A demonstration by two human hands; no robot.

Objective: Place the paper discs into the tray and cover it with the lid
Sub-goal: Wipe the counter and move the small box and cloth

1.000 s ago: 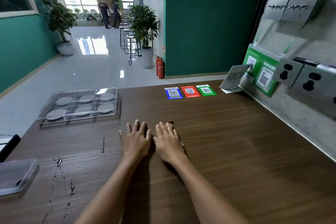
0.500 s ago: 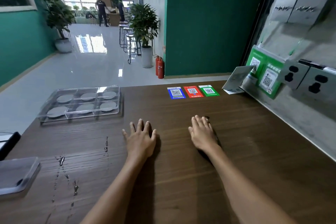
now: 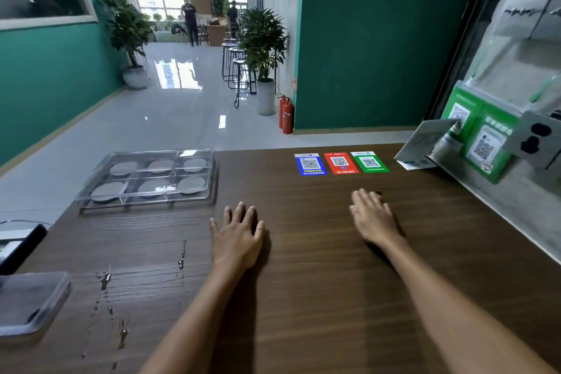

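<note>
Apart slid the right hand (image 3: 372, 217) from the left hand (image 3: 236, 237); both flat, empty; tray (image 3: 145, 179) lidded, task apparently done.

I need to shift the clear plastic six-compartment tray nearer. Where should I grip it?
Judging by its shape, grip the clear plastic six-compartment tray by its two short side rims, left hand coming from the near side; it lies flat, wide and shallow, so keep it level.

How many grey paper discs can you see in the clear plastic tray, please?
6, one per compartment of the clear plastic tray: three in the far row, three in the near row.
</note>
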